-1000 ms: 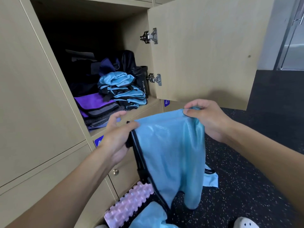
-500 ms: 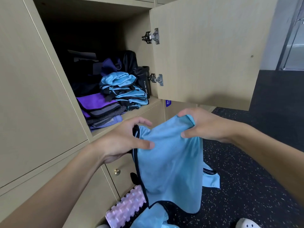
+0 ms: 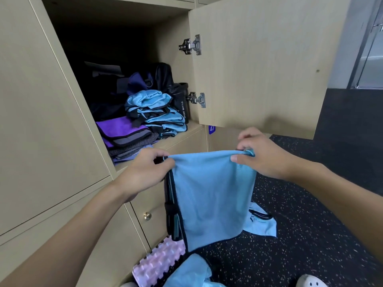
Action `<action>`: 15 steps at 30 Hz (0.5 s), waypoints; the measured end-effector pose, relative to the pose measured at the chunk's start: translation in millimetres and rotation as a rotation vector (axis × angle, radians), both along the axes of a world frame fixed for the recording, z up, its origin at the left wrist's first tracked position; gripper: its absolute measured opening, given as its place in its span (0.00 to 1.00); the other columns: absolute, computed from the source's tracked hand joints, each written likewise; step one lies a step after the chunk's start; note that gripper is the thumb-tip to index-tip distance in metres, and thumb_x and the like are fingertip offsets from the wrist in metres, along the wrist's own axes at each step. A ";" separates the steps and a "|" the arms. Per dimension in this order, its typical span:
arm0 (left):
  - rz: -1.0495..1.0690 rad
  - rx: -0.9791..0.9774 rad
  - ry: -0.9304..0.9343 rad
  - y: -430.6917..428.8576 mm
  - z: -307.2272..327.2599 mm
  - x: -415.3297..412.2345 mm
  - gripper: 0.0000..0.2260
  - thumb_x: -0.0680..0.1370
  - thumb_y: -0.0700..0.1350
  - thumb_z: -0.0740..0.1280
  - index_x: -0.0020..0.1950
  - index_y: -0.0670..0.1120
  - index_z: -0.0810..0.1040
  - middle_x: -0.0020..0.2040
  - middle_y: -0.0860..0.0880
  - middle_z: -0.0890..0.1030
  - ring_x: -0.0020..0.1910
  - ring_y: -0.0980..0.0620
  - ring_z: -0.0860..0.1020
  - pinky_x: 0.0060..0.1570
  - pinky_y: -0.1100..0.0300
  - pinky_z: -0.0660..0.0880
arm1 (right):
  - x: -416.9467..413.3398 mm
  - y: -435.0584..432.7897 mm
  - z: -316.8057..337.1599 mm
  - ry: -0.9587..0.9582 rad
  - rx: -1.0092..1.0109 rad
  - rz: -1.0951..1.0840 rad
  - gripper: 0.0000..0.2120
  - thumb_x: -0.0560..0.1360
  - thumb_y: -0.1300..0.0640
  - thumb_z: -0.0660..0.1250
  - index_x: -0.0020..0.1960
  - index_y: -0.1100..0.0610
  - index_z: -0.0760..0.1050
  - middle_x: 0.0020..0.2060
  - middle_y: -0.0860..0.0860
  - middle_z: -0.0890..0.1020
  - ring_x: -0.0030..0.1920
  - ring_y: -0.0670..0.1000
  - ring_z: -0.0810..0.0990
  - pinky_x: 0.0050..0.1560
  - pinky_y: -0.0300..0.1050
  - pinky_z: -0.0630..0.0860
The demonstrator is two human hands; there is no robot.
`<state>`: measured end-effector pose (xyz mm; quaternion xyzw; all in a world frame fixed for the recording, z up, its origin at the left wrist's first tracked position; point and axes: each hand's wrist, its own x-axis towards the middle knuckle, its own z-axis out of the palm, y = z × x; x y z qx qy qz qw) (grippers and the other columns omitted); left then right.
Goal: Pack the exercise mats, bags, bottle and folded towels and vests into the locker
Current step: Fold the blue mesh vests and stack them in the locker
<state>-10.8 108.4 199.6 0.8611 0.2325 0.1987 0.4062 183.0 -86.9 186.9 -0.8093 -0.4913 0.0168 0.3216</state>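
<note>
Both hands, left hand (image 3: 145, 172) and right hand (image 3: 263, 154), are pinching a blue vest (image 3: 211, 193) hanging lengthwise; the locker (image 3: 182, 133) is lying up-left, nearer the left.

We've pulled the blue vest (image 3: 211, 195) taut now, left hand (image 3: 145, 172) and right hand (image 3: 263, 154) pinching its top corners wide apart.

This looks like a gym changing area. A bank of pale wood-laminate lockers (image 3: 51, 121) with a small blue number tag (image 3: 211, 129) stands on a black speckled rubber floor (image 3: 310, 235). The open compartment holds a black bottle (image 3: 183, 104) printed SPORT BOTTLE and folded light-blue mesh vests (image 3: 159, 112). A pink knobbed foam exercise mat (image 3: 159, 259) lies below.
</note>
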 end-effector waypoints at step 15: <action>-0.292 -0.310 0.014 -20.9 3.9 4.2 0.24 0.71 0.42 0.76 0.65 0.52 0.74 0.55 0.50 0.82 0.49 0.54 0.83 0.47 0.62 0.80 | -18.1 20.4 13.0 0.603 0.579 -0.181 0.06 0.76 0.54 0.71 0.48 0.52 0.74 0.44 0.56 0.78 0.41 0.52 0.75 0.42 0.48 0.74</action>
